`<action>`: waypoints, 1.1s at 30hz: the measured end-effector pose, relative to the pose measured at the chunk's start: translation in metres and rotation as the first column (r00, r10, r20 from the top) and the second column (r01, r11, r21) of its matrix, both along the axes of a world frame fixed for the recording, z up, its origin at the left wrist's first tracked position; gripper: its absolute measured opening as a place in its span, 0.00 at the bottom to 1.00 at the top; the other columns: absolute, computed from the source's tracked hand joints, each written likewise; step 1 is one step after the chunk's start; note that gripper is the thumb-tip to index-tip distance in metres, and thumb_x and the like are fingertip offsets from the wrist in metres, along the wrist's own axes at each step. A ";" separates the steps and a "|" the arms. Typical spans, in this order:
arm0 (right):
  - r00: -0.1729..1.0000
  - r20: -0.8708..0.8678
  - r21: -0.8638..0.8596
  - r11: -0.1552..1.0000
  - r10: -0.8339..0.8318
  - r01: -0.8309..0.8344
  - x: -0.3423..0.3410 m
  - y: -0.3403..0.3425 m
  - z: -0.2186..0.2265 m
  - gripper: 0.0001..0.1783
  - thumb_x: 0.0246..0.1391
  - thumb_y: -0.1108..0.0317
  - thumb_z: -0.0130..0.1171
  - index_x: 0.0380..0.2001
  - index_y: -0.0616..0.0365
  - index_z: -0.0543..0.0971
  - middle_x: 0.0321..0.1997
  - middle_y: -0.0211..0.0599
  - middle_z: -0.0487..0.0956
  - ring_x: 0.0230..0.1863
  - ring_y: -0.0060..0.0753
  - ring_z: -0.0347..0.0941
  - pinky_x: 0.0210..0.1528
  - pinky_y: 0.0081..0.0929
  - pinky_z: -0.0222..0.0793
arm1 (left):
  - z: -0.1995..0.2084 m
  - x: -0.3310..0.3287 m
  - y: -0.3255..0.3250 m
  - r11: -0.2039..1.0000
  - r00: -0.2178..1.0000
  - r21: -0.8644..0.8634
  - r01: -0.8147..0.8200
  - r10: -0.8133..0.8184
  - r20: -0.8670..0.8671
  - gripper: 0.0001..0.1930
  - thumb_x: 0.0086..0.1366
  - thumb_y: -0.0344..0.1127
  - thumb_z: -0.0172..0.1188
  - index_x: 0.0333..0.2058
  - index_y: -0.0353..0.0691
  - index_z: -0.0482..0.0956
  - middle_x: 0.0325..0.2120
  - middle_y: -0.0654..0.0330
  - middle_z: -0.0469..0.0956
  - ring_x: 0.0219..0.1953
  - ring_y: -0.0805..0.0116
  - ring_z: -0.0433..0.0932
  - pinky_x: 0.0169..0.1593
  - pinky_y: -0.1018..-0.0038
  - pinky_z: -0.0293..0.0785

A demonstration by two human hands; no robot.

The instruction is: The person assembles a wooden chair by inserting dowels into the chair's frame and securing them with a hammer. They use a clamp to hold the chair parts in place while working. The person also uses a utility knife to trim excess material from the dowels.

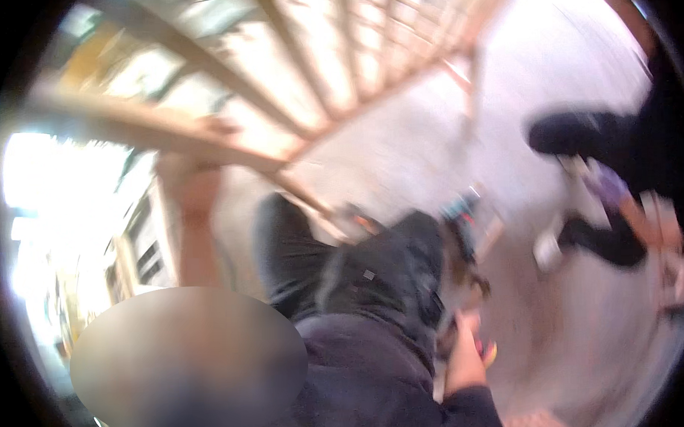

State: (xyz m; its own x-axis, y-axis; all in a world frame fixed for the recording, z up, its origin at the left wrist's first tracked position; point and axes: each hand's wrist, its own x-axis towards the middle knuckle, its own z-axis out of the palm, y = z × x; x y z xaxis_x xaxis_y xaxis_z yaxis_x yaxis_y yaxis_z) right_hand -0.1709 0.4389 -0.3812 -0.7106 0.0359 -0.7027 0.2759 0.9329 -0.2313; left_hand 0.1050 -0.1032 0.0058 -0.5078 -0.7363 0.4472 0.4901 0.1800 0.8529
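My left hand [190, 164] reaches up past a grey blurred oval, which hides part of its arm. Its fingers wrap the near rail of a slatted wooden frame [249, 156]. By my right thigh, my right hand [467, 345] is closed round a dark tool [445, 341]; a red and yellow bit [488, 351] shows beside the fingers. Motion smear hides the tool's exact kind. Just beyond that hand, a teal and black power tool [461, 217] is on the floor by my knee, apart from my fingers.
To the right another person [663, 127] in dark clothes is low to the floor, a purple glove [606, 183] on one hand. Someone's fingers [536, 421] show at the lower edge. Concrete floor [400, 151] spreads beneath the frame. A small dark and orange object [361, 219] lies before my knees.
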 end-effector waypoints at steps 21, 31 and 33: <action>0.336 -0.914 -0.350 -0.023 0.227 -0.936 0.083 -0.217 0.356 0.16 0.60 0.64 0.59 0.49 0.61 0.79 0.36 0.44 0.82 0.35 0.48 0.79 0.38 0.37 0.75 | -0.039 -0.031 0.004 0.937 0.961 0.322 0.138 -0.048 -0.272 0.33 0.75 0.62 0.31 0.56 0.39 0.72 0.50 0.57 0.77 0.55 0.66 0.74 0.62 0.65 0.63; 0.198 -0.854 -0.406 -0.377 0.482 -0.833 0.177 -0.299 0.434 0.18 0.60 0.60 0.64 0.48 0.54 0.72 0.37 0.43 0.79 0.34 0.49 0.80 0.34 0.40 0.75 | -0.054 -0.022 -0.004 0.867 0.910 0.425 0.260 -0.073 -0.409 0.28 0.75 0.57 0.41 0.56 0.40 0.73 0.51 0.59 0.78 0.56 0.64 0.75 0.64 0.64 0.64; 0.360 -0.794 -0.530 -0.268 0.490 -0.804 0.176 -0.308 0.435 0.15 0.62 0.61 0.63 0.46 0.57 0.73 0.37 0.45 0.79 0.34 0.52 0.79 0.34 0.42 0.74 | -0.052 -0.021 -0.003 0.867 0.906 0.419 0.268 -0.079 -0.416 0.28 0.74 0.57 0.42 0.56 0.40 0.73 0.51 0.59 0.78 0.56 0.64 0.76 0.64 0.64 0.65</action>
State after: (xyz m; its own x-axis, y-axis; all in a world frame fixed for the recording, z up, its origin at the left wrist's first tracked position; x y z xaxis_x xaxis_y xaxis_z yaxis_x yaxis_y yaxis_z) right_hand 0.0056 0.1313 0.0535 0.0479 -0.9408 0.3357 -0.5416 -0.3069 -0.7826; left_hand 0.0839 -0.1066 -0.0461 -0.5105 -0.8185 0.2634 0.7720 -0.3014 0.5597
